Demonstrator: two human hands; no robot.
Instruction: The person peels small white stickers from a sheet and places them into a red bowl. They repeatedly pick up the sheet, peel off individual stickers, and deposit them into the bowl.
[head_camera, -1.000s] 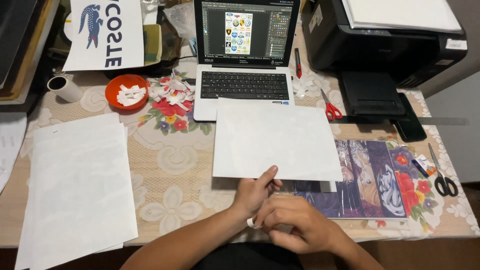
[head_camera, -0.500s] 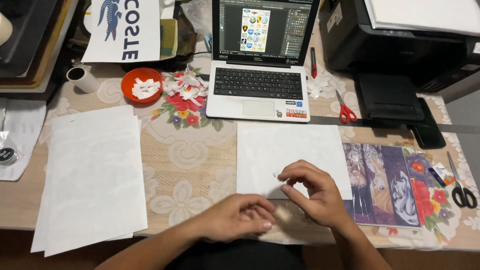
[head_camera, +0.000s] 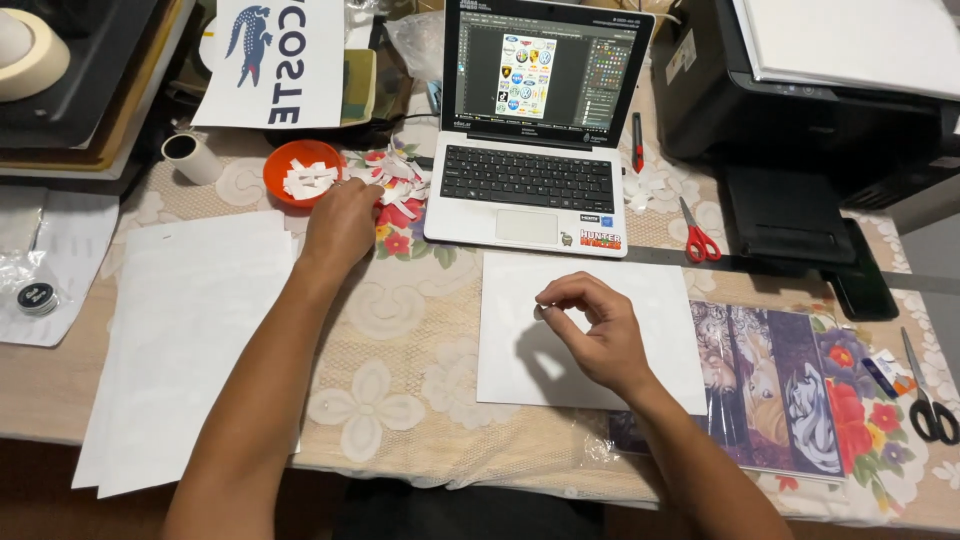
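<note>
My left hand reaches to the far left of the table, its fingers at a heap of small white paper scraps beside an orange bowl that holds more scraps. What the fingers hold is hidden. My right hand hovers over a blank white sheet in front of the laptop, thumb and forefinger pinched on something tiny and white.
A stack of white sheets lies at the left. Printed artwork lies under the blank sheet at the right. Red scissors, black scissors, a black printer, a long ruler and a tape roll are around.
My left hand has left the near edge and stretched out to the scraps by the orange bowl. My right hand has lifted slightly over the white sheet, still pinched.
</note>
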